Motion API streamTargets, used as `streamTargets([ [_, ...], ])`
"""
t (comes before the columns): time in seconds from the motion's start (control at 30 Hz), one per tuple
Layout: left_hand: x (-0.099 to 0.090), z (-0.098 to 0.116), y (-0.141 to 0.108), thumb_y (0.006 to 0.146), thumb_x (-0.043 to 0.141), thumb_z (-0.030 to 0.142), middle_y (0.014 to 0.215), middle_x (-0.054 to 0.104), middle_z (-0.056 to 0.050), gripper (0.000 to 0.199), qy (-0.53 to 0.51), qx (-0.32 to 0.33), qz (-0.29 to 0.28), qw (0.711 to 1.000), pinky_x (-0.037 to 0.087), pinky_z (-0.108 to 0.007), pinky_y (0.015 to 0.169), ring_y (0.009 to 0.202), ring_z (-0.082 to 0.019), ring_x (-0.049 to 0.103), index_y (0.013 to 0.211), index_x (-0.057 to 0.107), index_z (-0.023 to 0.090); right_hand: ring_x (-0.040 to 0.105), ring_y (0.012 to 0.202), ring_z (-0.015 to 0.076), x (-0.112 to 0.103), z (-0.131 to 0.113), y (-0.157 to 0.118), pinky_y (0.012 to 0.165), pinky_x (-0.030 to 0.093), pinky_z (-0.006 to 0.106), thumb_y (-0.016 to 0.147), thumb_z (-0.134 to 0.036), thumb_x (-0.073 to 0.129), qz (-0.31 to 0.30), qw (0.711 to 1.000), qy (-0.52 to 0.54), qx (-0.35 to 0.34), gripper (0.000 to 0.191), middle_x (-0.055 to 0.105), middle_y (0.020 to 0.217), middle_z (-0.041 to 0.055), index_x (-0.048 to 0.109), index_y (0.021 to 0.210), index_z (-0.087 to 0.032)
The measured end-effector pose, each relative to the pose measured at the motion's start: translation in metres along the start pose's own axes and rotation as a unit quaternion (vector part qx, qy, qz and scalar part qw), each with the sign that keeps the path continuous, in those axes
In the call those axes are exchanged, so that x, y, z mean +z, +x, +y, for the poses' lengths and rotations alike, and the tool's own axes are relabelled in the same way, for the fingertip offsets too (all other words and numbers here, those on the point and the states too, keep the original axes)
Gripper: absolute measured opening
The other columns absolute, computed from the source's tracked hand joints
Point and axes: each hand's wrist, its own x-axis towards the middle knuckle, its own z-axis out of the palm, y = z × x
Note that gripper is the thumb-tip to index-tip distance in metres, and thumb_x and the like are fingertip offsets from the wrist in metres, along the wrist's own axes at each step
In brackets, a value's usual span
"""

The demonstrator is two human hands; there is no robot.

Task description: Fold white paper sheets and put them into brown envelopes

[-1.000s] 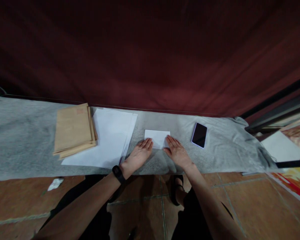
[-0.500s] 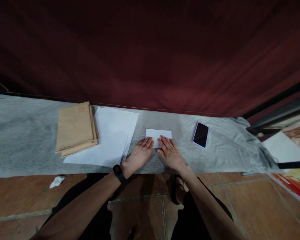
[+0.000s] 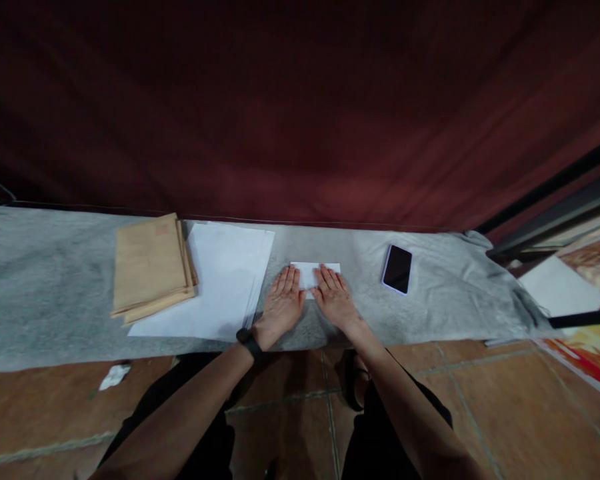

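A small white piece of paper (image 3: 309,276), apparently folded, lies flat on the grey cloth in front of me. My left hand (image 3: 283,301) rests flat over its left part, fingers stretched away from me. On its right part lies my right hand (image 3: 334,300), palm down, fingers also straight. Between the two hands the middle of the paper shows; its outer ends are partly hidden under the fingers. Left of my left hand is a stack of larger white sheets (image 3: 230,273), with several brown envelopes (image 3: 150,267) lying on its left side.
A phone (image 3: 397,269) with a pale purple edge lies right of my right hand. Grey cloth (image 3: 450,287) covers the narrow surface. Behind it hangs a dark red curtain (image 3: 300,133). White scrap (image 3: 115,377) lies on the tiled floor; printed boards (image 3: 585,353) stand at far right.
Both hands have slid forward over the small paper, fingertips now near its far edge. The left fingers have turned to point straighter ahead. The view has shifted slightly.
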Motion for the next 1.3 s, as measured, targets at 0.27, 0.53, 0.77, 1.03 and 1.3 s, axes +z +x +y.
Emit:
streamTargets([
  [0.27, 0.001, -0.010, 0.010, 0.097, 0.040, 0.025, 0.153, 0.045, -0.022, 0.058, -0.038, -0.034, -0.001, 0.999, 0.035, -0.045, 0.118, 0.144, -0.030, 0.040, 0.150, 0.037, 0.003, 0.031, 0.149, 0.0293, 0.003, 0.021, -0.004, 0.121, 0.027, 0.049, 0.104, -0.043, 0.038, 0.041, 0.997, -0.023, 0.054, 0.061, 0.034, 0.160, 0.0193, 0.035, 0.154, -0.008],
  [0.53, 0.011, -0.017, 0.028, 0.090, 0.045, 0.015, 0.139, 0.061, -0.014, 0.057, -0.147, -0.066, 0.056, 0.985, 0.049, -0.044, 0.107, 0.128, -0.027, 0.058, 0.146, 0.044, 0.015, 0.034, 0.147, 0.0317, 0.007, 0.020, -0.002, 0.118, 0.029, 0.053, 0.104, -0.038, 0.041, 0.068, 0.993, -0.049, 0.080, 0.056, 0.037, 0.158, 0.0207, 0.041, 0.152, -0.011],
  [0.77, 0.000, -0.009, 0.025, 0.085, 0.053, 0.008, 0.127, 0.063, -0.017, 0.059, -0.127, -0.068, 0.045, 0.988, 0.049, -0.043, 0.105, 0.119, -0.029, 0.059, 0.144, 0.047, 0.009, 0.029, 0.149, 0.0340, -0.005, 0.006, -0.001, 0.120, 0.020, 0.057, 0.104, -0.035, 0.042, 0.072, 0.993, -0.058, 0.073, 0.054, 0.027, 0.163, 0.0194, 0.041, 0.152, -0.011],
  [1.03, -0.003, -0.002, 0.023, 0.091, 0.050, 0.012, 0.151, 0.045, -0.021, 0.051, -0.084, -0.061, 0.038, 0.994, 0.042, -0.046, 0.112, 0.139, -0.033, 0.045, 0.142, 0.049, 0.009, 0.029, 0.150, 0.0269, -0.001, -0.017, 0.003, 0.121, 0.022, 0.049, 0.106, -0.038, 0.035, 0.018, 0.999, -0.011, 0.033, 0.052, 0.030, 0.163, 0.0094, 0.037, 0.155, -0.019],
  [1.3, 0.006, 0.005, 0.013, 0.101, 0.032, 0.024, 0.158, 0.038, -0.021, 0.054, -0.060, 0.035, -0.027, 0.997, 0.028, -0.048, 0.122, 0.150, -0.029, 0.029, 0.150, 0.038, 0.002, 0.028, 0.151, 0.0259, 0.003, -0.017, 0.001, 0.123, 0.019, 0.048, 0.105, -0.029, 0.035, -0.001, 1.000, -0.014, 0.015, 0.052, 0.028, 0.164, 0.0094, 0.036, 0.155, -0.018],
])
